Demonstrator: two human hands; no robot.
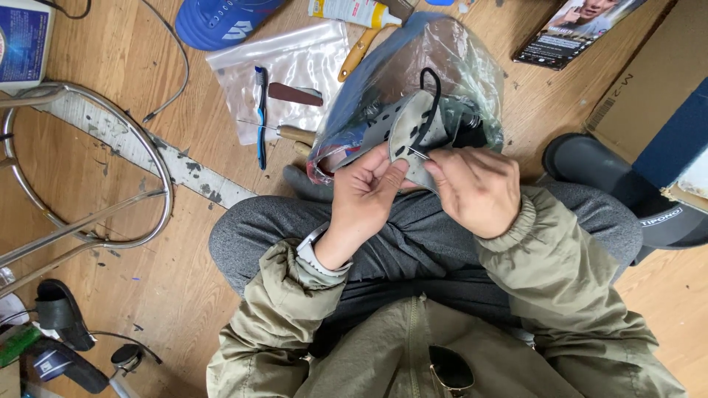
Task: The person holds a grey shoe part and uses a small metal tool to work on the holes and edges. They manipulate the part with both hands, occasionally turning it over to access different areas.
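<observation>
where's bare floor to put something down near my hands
Bare wood floor lies between the metal stool frame and your left knee. Ahead it is crowded: plastic bag, toothbrush, glue tube. To the right, a cardboard box and dark sandal.

Cardboard box (649,81) right; clear plastic bag (295,66) top.

From my feed, I see an olive-khaki jacket with ribbed, gathered cuffs on both sleeves and a zip running down the front at 6 o'clock. Grey sweatpants cover the crossed legs across the middle. A watch with a pale band (313,247) sits at the left wrist. Sunglasses (450,368) hang from the jacket front.
</observation>
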